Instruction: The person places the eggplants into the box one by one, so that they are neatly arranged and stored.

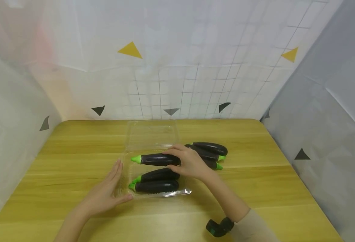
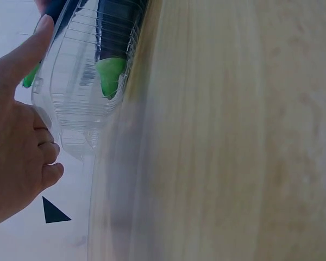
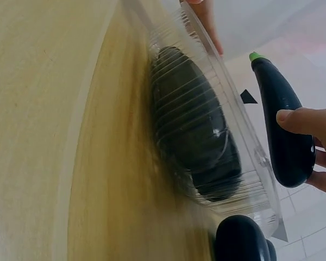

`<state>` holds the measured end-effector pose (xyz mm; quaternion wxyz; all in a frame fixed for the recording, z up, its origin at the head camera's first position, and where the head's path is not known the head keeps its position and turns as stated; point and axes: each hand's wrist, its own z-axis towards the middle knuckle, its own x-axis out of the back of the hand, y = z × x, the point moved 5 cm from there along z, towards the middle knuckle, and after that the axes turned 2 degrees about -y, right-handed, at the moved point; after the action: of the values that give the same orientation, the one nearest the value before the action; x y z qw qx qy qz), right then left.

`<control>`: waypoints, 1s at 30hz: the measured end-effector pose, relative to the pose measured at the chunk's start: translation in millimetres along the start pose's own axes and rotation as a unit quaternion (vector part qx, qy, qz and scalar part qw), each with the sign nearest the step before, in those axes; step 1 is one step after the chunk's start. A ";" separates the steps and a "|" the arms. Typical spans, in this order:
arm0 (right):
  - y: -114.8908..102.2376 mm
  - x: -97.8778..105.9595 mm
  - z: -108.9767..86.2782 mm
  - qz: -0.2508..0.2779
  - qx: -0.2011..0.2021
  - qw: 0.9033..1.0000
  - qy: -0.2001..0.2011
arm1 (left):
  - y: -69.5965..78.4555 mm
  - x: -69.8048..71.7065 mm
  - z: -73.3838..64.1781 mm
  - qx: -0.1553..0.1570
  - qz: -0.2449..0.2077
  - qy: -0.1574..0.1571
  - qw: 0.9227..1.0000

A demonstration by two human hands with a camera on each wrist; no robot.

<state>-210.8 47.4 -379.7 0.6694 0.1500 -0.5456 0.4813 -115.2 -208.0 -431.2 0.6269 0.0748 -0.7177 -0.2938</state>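
"What does the right hand (image 1: 189,163) have?"

"An eggplant (image 1: 157,159). It pinches the thick right end, thumb on the near side and fingers on the far side. The green stem points left."

"Is that one inside the box (image 1: 175,194)?"

"No, it's held above it. The right wrist view shows it apart from the rim, with the clear wall below."

"And the left hand (image 1: 107,192)?"

"At the left end of the box, fingers out straight and resting along that side. The thumb is stretched towards the near left corner; the left wrist view has it at the rim."

"Anything in the box already?"

"Two eggplants, side by side in the near half: the near one (image 1: 157,187) and the one behind it (image 1: 159,174). Both stems point left."

"Where's the lid (image 1: 153,135)?"

"Folded back, on the far side of the box. It's clear as well, so the worktop (image 1: 256,188) shows through."

"Any more eggplants?"

"A pile (image 1: 206,154) of three on the worktop, just right of the box, partly behind the right hand. Two stems there point right; the farthest one's points left."

"And beyond?"

"A pale backdrop (image 1: 171,30) with thin grid lines and some yellow and dark triangles."
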 end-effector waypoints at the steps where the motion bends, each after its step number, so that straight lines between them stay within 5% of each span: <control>1: 0.7 -2.1 0.6 -0.001 -0.003 1.000 -0.003 | -0.1 -0.3 -0.1 0.000 0.000 0.000 1.000; 30: 14.9 -43.7 9.2 -0.069 -0.025 0.994 -0.077 | -0.7 -1.5 -0.6 0.004 0.010 0.000 1.000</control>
<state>-225.7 27.0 -419.5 0.6605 0.2072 -0.5956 0.4075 -114.5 -208.0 -432.8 0.6296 0.0704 -0.7194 -0.2849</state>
